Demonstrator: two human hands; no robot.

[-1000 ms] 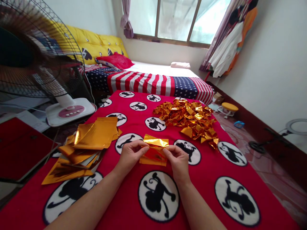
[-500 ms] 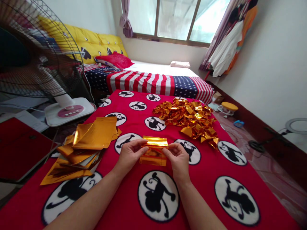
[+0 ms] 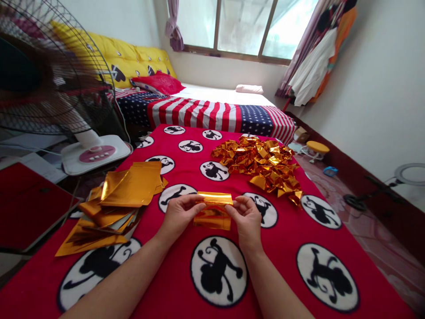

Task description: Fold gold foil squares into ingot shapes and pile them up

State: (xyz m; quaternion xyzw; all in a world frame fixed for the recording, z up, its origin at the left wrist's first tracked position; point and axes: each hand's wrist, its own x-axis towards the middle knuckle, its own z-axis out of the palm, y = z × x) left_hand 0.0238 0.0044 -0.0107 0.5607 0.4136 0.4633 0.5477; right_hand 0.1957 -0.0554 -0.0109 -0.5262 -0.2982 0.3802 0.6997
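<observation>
A sheet of gold foil paper (image 3: 213, 212) is held over the red cloth, its far part folded over toward me. My left hand (image 3: 182, 213) pinches its left end between thumb and fingers. On the right end, my right hand (image 3: 245, 218) closes in the same kind of pinch. A stack of flat gold foil sheets (image 3: 131, 184) lies to the left of my left hand, loosely fanned. Beyond my right hand sits a heap of folded gold foil pieces (image 3: 262, 159).
The red cloth (image 3: 159, 279) with black-and-white monkey circles covers the table. At left stand a running fan (image 3: 94, 153) and a dark red board (image 3: 29, 208). A bed (image 3: 206, 113) is behind the table; a yellow stool (image 3: 317, 147) is on the floor at right.
The far edge of the foil sheet has tipped slightly toward me, so its upper strip looks narrower. Both hands keep their pinch in almost the same place.
</observation>
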